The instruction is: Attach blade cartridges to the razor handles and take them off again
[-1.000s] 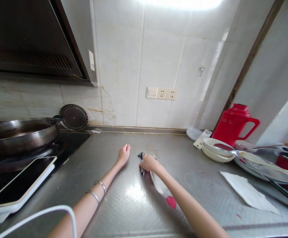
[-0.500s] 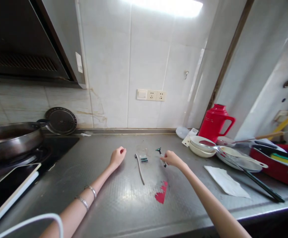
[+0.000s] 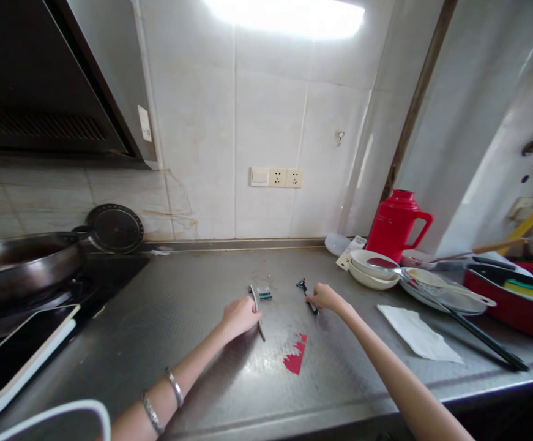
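My left hand [image 3: 242,316] is closed around the middle of a slim, slightly curved grey stick with a dark tip [image 3: 261,331], which looks like a toothbrush and lies along the steel counter. To the right, my right hand [image 3: 328,297] pinches the handle of a safety razor [image 3: 311,302]; its dark head points up and left, at or just above the counter. Between the hands sits a small clear pack with dark green strips [image 3: 265,294], which resemble razor blade cartridges. Nearer to me there is a torn-edged red patch [image 3: 296,355] on the counter.
On the left are a steel pan [image 3: 27,260] on the stove and a white-edged tablet-like device [image 3: 22,361] with a white cable. Stacked bowls [image 3: 372,279], a red thermos [image 3: 397,223], a white paper sheet [image 3: 420,334] and a red pan [image 3: 514,306] stand or lie at the right.
My left hand has moved right and closed on the grey stick. My right hand has shifted slightly right with the razor, whose head has turned. The view has tilted a little.
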{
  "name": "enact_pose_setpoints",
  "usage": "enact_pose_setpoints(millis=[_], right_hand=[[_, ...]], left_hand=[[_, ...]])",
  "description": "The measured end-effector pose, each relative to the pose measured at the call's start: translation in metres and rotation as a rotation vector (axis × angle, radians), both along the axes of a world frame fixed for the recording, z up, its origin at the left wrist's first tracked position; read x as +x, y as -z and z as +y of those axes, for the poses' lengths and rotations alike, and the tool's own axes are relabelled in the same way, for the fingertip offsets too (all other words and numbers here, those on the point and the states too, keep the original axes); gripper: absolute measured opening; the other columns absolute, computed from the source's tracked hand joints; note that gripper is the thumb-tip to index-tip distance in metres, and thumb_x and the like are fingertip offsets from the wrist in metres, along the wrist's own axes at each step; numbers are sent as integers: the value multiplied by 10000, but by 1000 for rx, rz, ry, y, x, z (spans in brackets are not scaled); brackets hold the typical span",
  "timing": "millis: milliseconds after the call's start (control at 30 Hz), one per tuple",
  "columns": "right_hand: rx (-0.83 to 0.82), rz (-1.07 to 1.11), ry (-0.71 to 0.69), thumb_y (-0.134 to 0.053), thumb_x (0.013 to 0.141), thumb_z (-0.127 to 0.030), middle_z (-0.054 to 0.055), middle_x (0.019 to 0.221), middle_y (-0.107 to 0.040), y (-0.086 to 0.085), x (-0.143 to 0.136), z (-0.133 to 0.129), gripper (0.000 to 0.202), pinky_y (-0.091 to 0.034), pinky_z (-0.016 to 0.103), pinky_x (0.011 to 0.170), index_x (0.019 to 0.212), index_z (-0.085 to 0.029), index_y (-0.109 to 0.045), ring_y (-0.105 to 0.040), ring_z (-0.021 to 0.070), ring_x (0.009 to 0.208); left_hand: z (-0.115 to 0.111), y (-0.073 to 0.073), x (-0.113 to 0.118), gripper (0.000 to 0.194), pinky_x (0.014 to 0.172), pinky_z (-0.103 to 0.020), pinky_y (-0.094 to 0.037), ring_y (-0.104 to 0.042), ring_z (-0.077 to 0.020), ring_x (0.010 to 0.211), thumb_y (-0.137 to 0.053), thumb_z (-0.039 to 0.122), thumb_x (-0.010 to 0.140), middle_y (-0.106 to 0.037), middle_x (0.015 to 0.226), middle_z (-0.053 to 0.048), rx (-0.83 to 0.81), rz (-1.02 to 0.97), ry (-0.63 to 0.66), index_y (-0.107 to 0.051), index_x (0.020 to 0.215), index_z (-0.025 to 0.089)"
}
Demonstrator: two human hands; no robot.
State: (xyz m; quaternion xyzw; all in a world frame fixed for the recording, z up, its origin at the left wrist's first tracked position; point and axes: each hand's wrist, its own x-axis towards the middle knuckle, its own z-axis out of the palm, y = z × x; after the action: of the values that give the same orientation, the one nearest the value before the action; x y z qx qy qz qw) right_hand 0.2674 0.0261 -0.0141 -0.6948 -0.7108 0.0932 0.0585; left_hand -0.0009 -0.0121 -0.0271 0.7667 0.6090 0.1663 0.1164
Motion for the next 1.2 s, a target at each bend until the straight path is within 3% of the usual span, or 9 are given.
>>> enact_pose_setpoints(millis=[200,433,733,967,1200], right_hand=[[22,4,21,-513,743,-356,150,581,-660,-3,2,-3,348,-394,243,535,578,-101,-682,-625,200,583],[68,17,13,-469,771,-334,140,564,-652,-11,1,-14,362,-366,236,515,558,-113,-661,-615,187,568],[127,200,-50,-495,746,-287,50,434,-565,-12,-21,-21,318,-342,199,468,488,-134,-600,-541,126,456],[-19,597,-140,-458,785,-461,-39,354,-444,-17,-57,-17,420,-272,181,350,645,-114,-650,-325,48,293],[99,412,-120,-489,744,-338,8,392,-527,-29,-61,-25,347,-338,173,452,532,-116,-650,-473,80,415]], left_hand=[[-2,5,5,233,560,-296,-408,-622,-242,669,-516,372,687,-652,682,-106,17,75,-35,-614,585,187],[-2,6,14,165,575,-323,-433,-633,-275,719,-507,277,674,-661,728,-148,13,100,-46,-618,619,167],[-6,-7,17,240,611,-289,-435,-634,-247,775,-445,281,751,-671,789,-141,64,109,-91,-644,724,148],[-17,-25,50,304,678,-289,-435,-630,-226,827,-381,302,822,-674,838,-115,91,135,-11,-652,830,164],[-30,-30,81,310,703,-292,-425,-622,-219,850,-364,300,840,-667,856,-103,119,104,35,-633,908,161]])
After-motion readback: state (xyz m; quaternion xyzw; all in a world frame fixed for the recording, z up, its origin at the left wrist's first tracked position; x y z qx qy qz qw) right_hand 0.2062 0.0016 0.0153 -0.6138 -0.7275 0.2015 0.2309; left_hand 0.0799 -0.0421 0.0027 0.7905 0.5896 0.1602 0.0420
